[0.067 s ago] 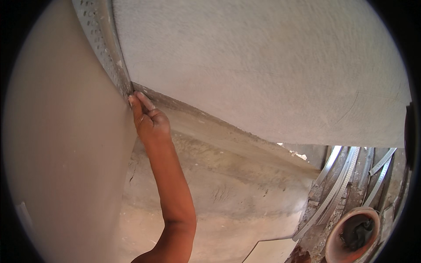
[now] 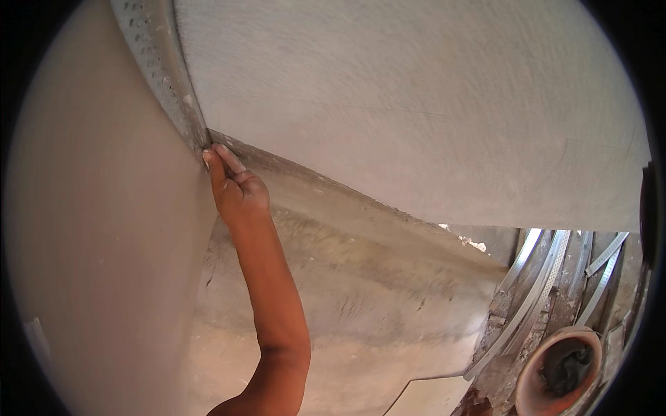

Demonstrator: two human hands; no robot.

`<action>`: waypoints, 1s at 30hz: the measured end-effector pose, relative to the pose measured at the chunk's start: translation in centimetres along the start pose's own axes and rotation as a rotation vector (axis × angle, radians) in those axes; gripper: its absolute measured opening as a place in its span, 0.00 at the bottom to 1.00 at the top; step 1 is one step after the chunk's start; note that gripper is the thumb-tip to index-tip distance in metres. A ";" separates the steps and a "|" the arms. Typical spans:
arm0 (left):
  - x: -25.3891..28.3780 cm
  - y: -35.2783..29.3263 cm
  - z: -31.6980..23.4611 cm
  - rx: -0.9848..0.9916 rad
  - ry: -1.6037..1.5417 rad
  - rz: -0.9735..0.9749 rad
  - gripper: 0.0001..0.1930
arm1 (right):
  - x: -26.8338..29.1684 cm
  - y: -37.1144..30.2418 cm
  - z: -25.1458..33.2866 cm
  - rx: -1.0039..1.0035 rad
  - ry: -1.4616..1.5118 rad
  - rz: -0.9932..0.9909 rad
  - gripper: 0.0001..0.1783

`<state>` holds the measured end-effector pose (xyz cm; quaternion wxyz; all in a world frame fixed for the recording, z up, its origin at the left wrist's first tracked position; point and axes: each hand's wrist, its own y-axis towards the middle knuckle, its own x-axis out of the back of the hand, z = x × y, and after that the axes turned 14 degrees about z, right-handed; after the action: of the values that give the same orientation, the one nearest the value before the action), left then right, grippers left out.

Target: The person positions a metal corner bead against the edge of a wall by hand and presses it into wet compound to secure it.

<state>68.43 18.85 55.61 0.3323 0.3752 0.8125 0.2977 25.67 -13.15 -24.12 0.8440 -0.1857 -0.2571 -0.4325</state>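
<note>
A long perforated metal strip (image 2: 163, 80) stands along the corner edge between a smooth wall (image 2: 104, 229) on the left and a pale, brushed-textured panel (image 2: 416, 111). My left hand (image 2: 239, 191), on a raised bare arm, pinches the strip's lower end between thumb and fingers. The fingertips look dusted with white and press right where the strip meets the panel's lower corner. What lies behind the fingers is hidden. My right hand is out of view.
Beneath the panel runs a stained plaster surface (image 2: 333, 291). Several loose metal strips (image 2: 527, 305) lie on the rubble-strewn floor at the lower right. An orange-rimmed tub (image 2: 531, 371) with dark stuff inside stands there, near a flat cream board (image 2: 427, 396).
My left hand keeps its hold on the strip. The view has shifted very slightly; otherwise nothing visibly differs.
</note>
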 end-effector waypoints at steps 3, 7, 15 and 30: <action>1.0 1.0 0.1 -0.049 0.035 0.052 0.15 | 0.2 -0.4 0.2 -0.051 0.012 0.120 0.31; 1.9 1.7 -0.5 -0.064 0.055 0.105 0.16 | 0.9 -0.3 1.5 -0.205 0.024 0.514 0.32; 1.1 0.7 0.4 -0.076 0.068 0.051 0.20 | -0.6 0.1 -0.4 0.184 -0.061 0.040 0.29; 0.4 0.0 -0.4 -0.098 0.096 0.110 0.27 | 9.6 4.6 7.6 -0.458 0.307 0.602 0.23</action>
<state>67.88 19.09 55.72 0.2940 0.3877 0.7901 0.3728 32.12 -12.58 -12.77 0.8982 -0.3694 0.0406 -0.2348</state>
